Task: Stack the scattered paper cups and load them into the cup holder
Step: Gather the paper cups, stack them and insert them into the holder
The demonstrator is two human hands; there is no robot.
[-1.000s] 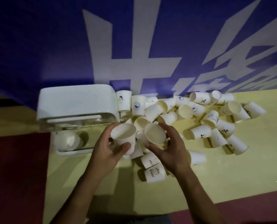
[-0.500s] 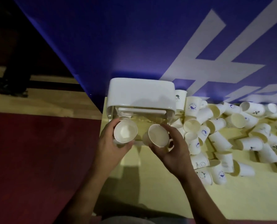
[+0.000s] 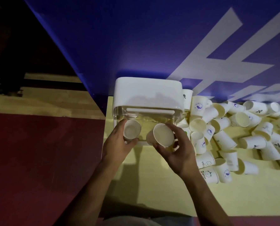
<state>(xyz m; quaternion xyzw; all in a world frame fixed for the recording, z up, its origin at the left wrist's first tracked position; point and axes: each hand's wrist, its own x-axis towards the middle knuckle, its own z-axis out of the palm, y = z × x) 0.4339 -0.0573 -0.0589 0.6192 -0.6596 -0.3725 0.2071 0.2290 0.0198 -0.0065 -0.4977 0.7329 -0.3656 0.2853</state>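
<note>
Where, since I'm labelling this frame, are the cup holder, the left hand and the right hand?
cup holder [image 3: 148,92]: head view, on its white lid.
left hand [image 3: 118,144]: head view, back of the hand.
right hand [image 3: 180,153]: head view, back of the hand.

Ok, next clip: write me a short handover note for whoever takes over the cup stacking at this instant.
Left hand: holds a paper cup in front of the cup holder.
Right hand: holds a second cup beside it; the two are apart, not nested.
Loose cups lie piled on the table right of the holder.
Done: nothing visibly loaded.
Left: nest the pair, load them, then clear the pile.
</note>
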